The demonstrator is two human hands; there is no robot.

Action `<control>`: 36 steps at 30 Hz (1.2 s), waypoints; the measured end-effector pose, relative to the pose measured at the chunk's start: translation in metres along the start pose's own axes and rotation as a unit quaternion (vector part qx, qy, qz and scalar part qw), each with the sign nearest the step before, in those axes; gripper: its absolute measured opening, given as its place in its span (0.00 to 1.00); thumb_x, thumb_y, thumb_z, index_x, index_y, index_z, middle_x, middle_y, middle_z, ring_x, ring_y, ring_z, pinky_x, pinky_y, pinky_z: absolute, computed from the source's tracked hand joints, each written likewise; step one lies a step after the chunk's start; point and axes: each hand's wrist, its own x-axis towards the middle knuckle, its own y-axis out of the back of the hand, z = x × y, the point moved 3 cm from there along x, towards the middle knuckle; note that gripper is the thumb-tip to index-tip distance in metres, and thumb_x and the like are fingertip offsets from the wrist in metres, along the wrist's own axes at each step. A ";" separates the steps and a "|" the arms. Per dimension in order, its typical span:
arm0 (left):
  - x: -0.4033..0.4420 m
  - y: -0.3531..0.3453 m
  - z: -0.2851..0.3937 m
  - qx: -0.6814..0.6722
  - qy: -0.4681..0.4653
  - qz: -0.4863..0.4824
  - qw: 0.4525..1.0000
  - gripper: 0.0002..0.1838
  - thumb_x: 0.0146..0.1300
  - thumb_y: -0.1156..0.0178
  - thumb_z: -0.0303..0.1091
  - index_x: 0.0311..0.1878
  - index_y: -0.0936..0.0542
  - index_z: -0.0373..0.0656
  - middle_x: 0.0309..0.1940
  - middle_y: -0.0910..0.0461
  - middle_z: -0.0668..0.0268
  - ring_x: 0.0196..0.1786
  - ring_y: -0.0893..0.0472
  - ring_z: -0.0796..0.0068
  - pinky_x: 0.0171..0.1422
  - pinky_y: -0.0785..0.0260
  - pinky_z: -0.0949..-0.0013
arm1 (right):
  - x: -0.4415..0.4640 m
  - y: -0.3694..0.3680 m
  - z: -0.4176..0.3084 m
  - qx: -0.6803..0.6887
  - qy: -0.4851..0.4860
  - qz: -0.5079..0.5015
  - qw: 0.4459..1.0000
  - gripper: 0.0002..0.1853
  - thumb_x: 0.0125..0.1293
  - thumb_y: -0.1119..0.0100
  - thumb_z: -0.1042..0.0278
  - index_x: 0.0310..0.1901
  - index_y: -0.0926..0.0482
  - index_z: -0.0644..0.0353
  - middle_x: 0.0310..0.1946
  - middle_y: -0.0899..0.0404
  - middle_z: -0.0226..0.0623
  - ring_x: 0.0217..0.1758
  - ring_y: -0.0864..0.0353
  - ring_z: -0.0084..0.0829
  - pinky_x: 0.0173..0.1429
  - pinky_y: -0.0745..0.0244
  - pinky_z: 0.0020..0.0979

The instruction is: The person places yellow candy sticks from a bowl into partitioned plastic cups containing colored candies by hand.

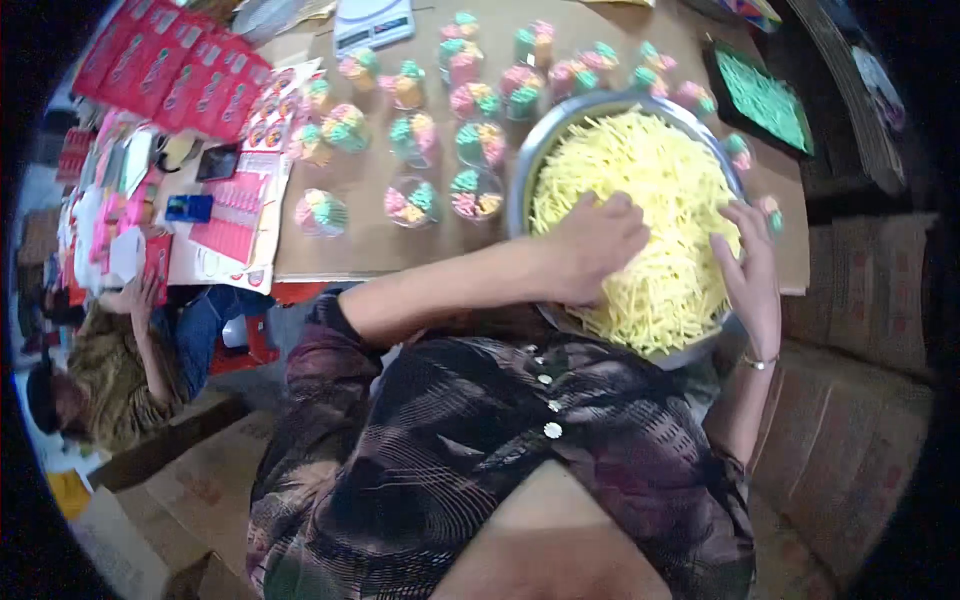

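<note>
1. Yellow shreds [670, 215] fill a metal bowl [522, 180] on the brown counter [390, 258], just in front of the wearer's patterned shirt [490, 450]; the forearm and hands cover part of the bowl's near and right rim.
2. Left hand [595, 250] rests on the shreds with bent fingers; the fingertips are blurred and partly sunk, so I cannot tell whether its grip is closed on any strands.
3. Right hand [750, 270] is at the bowl's right side, its grip spread, thumb and fingers apart over the edge of the heap; a bracelet [760, 362] circles the wrist.
4. Clear cups [410, 200] of pink, green and yellow bits stand left of the bowl and beyond it; some overlap, and the bowl hides the lower parts of a few.
5. Off to the left, another person [120, 370] has a hand by a red item too smeared to identify.
6. Farther out, a black tray [712, 75] holds green shreds [760, 105].
7. Red packs [170, 70], their print illegible, and a white scale [372, 22], cut off by the top edge, lie farthest.
</note>
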 end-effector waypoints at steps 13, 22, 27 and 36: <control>-0.034 0.010 0.021 0.052 0.030 0.142 0.988 0.35 0.42 0.29 0.51 0.46 0.28 0.34 0.44 0.31 0.55 0.49 0.35 0.61 0.54 0.45 0.57 | -0.029 -0.019 -0.026 0.027 -0.064 -0.072 0.995 0.18 0.62 0.45 0.74 0.54 0.26 0.68 0.46 0.27 0.44 0.40 0.24 0.36 0.45 0.28 0.32; 0.041 0.005 0.034 0.166 0.085 0.009 0.982 0.32 0.42 0.33 0.52 0.43 0.23 0.34 0.41 0.28 0.57 0.45 0.32 0.62 0.48 0.38 0.57 | -0.024 -0.031 -0.030 0.023 -0.044 -0.030 0.998 0.20 0.57 0.49 0.80 0.53 0.26 0.69 0.41 0.24 0.42 0.36 0.25 0.34 0.42 0.29 0.31; 0.050 -0.003 0.022 0.181 0.073 0.101 0.975 0.19 0.41 0.36 0.43 0.33 0.20 0.37 0.32 0.26 0.57 0.40 0.32 0.64 0.41 0.42 0.57 | -0.021 -0.033 -0.027 0.121 -0.053 0.005 0.991 0.19 0.58 0.50 0.81 0.52 0.25 0.69 0.40 0.23 0.39 0.35 0.25 0.31 0.42 0.29 0.29; 0.035 0.015 -0.008 -0.072 0.111 0.155 0.979 0.16 0.43 0.37 0.39 0.31 0.23 0.35 0.28 0.24 0.56 0.35 0.28 0.61 0.39 0.36 0.58 | -0.010 -0.025 -0.016 0.257 -0.048 0.131 0.956 0.15 0.66 0.51 0.74 0.51 0.24 0.66 0.41 0.23 0.34 0.35 0.27 0.24 0.41 0.31 0.24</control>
